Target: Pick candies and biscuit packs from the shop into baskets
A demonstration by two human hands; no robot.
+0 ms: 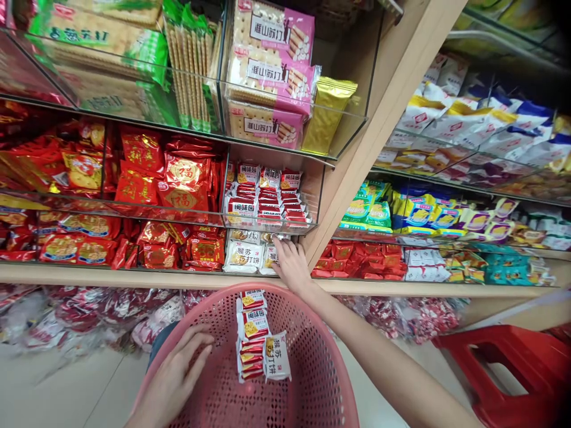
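A pink perforated basket [321,368] stands below the shelves. Inside it lie several red-and-white snack packets [253,324] and one white packet [277,356] with black lettering. My right hand [292,261] reaches into the lowest shelf compartment, its fingers at the white packets [242,255] there; the fingertips are partly hidden, so a grip cannot be made out. My left hand [185,362] is over the left side of the basket, fingers apart and holding nothing. Just above my right hand, red-and-white packets [243,208] fill a clear-fronted compartment.
Green [98,41] and pink cracker packs [272,71] fill the upper shelf. Red packets [182,181] lie to the left. A wooden divider [370,125] separates the right shelves. A red stool [513,374] stands at right; bagged goods [80,315] lie under the shelves.
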